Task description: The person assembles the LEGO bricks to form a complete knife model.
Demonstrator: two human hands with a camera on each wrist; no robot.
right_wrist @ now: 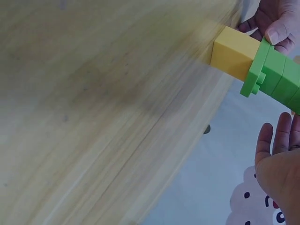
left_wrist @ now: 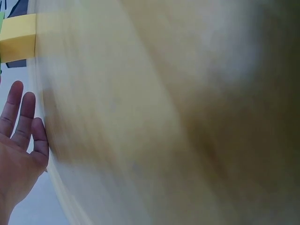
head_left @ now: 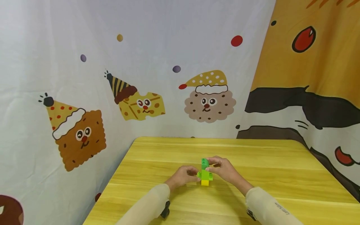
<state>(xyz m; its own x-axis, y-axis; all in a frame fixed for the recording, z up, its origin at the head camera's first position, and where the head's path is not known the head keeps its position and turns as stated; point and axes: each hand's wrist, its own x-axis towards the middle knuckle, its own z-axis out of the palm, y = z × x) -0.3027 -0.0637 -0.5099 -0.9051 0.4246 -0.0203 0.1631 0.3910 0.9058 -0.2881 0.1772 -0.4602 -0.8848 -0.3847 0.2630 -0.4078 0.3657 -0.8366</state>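
A small tower of toy building bricks stands upright on the table. Its base is a yellow brick [head_left: 205,182], also seen in the right wrist view [right_wrist: 234,52]. Above that lies a wider light green brick [right_wrist: 255,70] with studs at both ends, then more light green, then a darker green curved brick [head_left: 204,163] on top. My left hand [head_left: 184,176] pinches the left end of the wide light green brick. At the top, my right hand [head_left: 223,170] holds the dark green brick between thumb and fingers. The left wrist view catches only part of the yellow brick [left_wrist: 18,38].
The wood-grain table [head_left: 157,153] reaches back to a white printed cloth [head_left: 157,37] with cartoon food figures. An orange and black printed section [head_left: 281,72] hangs at the right. Dark straps [head_left: 166,210] show under the beige sleeves.
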